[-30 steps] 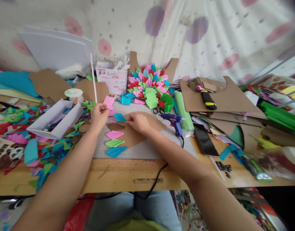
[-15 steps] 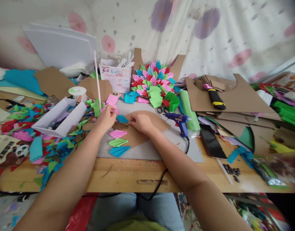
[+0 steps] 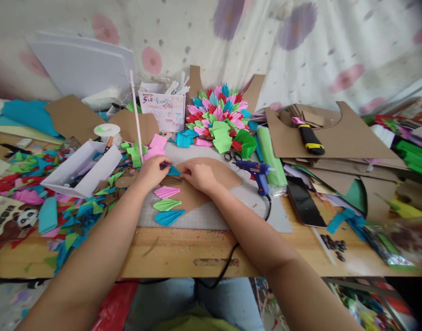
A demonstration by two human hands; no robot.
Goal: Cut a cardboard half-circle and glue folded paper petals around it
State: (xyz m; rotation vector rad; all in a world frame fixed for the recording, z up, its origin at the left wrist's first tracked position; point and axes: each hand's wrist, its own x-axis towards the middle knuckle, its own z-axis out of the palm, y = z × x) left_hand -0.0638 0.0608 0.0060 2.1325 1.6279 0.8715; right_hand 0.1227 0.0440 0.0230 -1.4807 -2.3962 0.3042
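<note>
My left hand (image 3: 152, 169) pinches the left end of a blue folded paper petal (image 3: 173, 171) lying on a brown cardboard fan shape (image 3: 211, 177). My right hand (image 3: 199, 175) rests on the cardboard with fingers curled, its fingertips pressing at the petal's right end. Below them, pink (image 3: 165, 191), green (image 3: 167, 204) and blue (image 3: 167, 216) petals lie in a row along the cardboard's left edge. All of this sits on a grey mat (image 3: 231, 214).
A blue glue gun (image 3: 257, 174) lies right of my hands, its cord running over the table edge. Behind stand a paper flower wreath (image 3: 219, 117), small scissors (image 3: 230, 156), a white box (image 3: 81, 168), scattered paper petals (image 3: 31, 184), cardboard sheets (image 3: 334, 138), a yellow-black knife (image 3: 309, 138) and a phone (image 3: 302, 200).
My left hand has come down and right from the pink paper to the blue petal and now touches it. My right hand has stayed on the cardboard.
</note>
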